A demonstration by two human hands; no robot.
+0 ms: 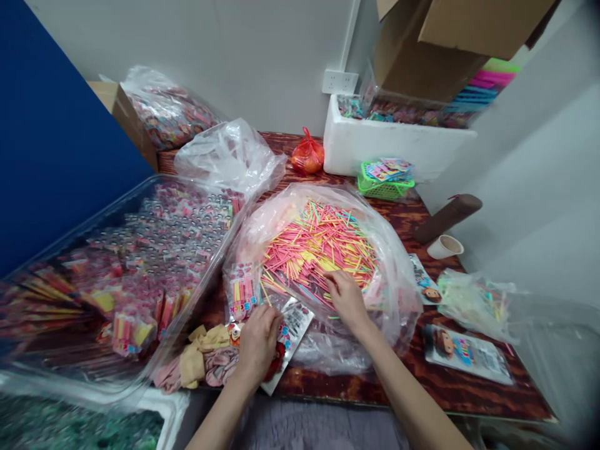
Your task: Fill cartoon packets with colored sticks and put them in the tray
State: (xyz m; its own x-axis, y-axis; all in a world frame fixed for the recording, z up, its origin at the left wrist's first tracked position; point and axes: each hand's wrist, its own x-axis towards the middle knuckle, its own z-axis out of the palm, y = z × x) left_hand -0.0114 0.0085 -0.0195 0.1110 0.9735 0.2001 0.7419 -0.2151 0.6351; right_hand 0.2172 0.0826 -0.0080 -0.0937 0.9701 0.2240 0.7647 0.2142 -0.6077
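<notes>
A big clear plastic bag (398, 275) lies open on the wooden table, full of thin pink, yellow and green sticks (319, 244). My right hand (344, 297) reaches into the near side of the pile, fingers curled down among the sticks. My left hand (257, 340) rests closed on a small printed packet (295, 322) at the table's front edge, beside a filled packet of sticks (241, 290). Whether the right hand's fingers hold sticks is hidden.
A large clear tray (122, 275) of filled packets sits at left. Yellow and pink rags (206, 356) lie near my left hand. A white foam box (394, 144), green basket (384, 184), red bag (307, 156), paper cup (445, 247) and printed packets (469, 353) stand around.
</notes>
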